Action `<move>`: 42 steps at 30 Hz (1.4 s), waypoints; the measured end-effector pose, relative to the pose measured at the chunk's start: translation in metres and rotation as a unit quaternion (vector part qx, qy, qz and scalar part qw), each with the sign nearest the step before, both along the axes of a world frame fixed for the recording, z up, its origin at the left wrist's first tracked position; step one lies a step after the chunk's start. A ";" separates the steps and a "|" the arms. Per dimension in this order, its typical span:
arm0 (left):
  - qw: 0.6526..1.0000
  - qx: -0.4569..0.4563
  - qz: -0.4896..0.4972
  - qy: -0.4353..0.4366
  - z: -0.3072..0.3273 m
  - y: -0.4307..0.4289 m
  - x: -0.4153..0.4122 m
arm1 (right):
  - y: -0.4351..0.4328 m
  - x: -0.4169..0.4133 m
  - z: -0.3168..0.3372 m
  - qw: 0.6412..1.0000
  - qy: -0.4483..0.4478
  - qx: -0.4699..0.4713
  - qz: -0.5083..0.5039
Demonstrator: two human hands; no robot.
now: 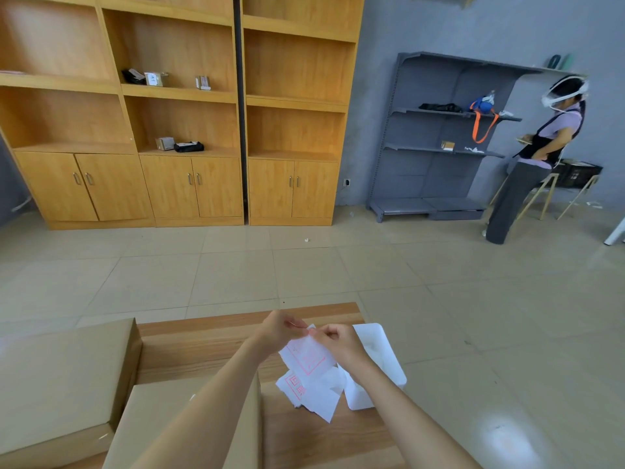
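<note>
Between the pinching fingertips of the left hand (280, 330) and right hand (339, 343), a red-stamped paper slip (308, 358) is held at its top edge; below the fingers, another slip (306, 392) is seen beside a white tray (384, 353).

Cardboard boxes (64, 374) left, white tray (384, 360) right

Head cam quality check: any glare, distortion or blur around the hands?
Head view: strong wide-angle bend, wooden shelving leans and curves; bright glare patch on the floor tiles lower right; left hand and right hand pinching the stamped paper look slightly soft; lighting even, shadows faint.
</note>
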State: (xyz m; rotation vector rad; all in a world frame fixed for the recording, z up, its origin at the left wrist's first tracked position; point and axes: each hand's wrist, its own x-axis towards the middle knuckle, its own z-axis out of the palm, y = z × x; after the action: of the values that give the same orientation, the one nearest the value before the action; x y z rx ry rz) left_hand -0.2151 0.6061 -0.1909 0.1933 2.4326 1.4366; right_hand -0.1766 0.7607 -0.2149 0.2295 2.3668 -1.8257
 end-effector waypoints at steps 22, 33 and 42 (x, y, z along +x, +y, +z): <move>0.999 0.001 -0.024 -0.032 0.008 -0.004 0.004 | -0.007 0.000 0.002 0.999 0.015 -0.016 -0.042; 1.000 -0.010 -0.010 -0.015 0.007 -0.005 0.002 | -0.010 0.000 0.002 0.999 0.026 -0.002 -0.033; 0.999 -0.009 -0.024 -0.030 0.007 -0.008 0.001 | -0.008 -0.001 0.007 0.997 0.003 -0.054 -0.053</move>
State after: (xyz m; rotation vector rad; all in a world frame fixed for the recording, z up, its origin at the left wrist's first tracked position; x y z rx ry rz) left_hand -0.2145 0.5980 -0.1842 0.1999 2.3746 1.3798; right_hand -0.1775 0.7526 -0.2079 0.3446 2.2911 -1.9979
